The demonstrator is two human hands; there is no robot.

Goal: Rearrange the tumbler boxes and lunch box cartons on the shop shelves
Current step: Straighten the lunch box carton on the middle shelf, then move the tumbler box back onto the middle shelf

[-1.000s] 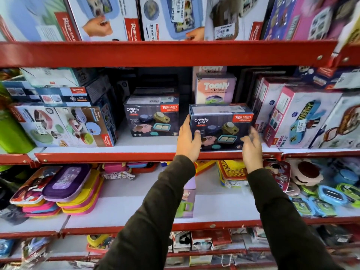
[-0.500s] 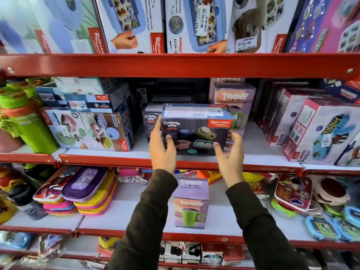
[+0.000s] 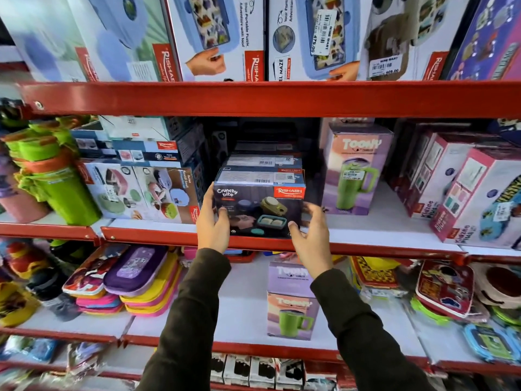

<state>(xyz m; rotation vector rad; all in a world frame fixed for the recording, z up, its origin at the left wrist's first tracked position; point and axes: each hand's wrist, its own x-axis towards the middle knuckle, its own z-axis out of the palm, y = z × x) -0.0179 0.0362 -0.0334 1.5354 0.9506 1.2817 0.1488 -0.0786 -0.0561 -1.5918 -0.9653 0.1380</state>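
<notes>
A dark "Crunchy Bite" lunch box carton (image 3: 259, 204) rests at the front edge of the middle shelf (image 3: 146, 235). My left hand (image 3: 212, 224) grips its left side. My right hand (image 3: 310, 238) holds its lower right corner, thumb on the front face and fingers loosely curled round the edge. Directly behind it stands another carton of the same kind (image 3: 262, 162). To the right, a purple "Toony" tumbler box (image 3: 356, 167) stands upright on the same shelf. A second Toony tumbler box (image 3: 291, 303) stands on the shelf below, between my forearms.
Lunch box cartons (image 3: 141, 190) are stacked left of the dark carton, with green bottles (image 3: 56, 187) further left. Pink-and-white cartons (image 3: 465, 193) fill the right side. Tall cartons (image 3: 220, 38) line the top shelf. Flat pouches (image 3: 135, 272) lie on the lower shelf.
Both hands carried the dark carton leftwards along the middle shelf, from in front of the Toony box to in front of the matching carton, where it now rests.
</notes>
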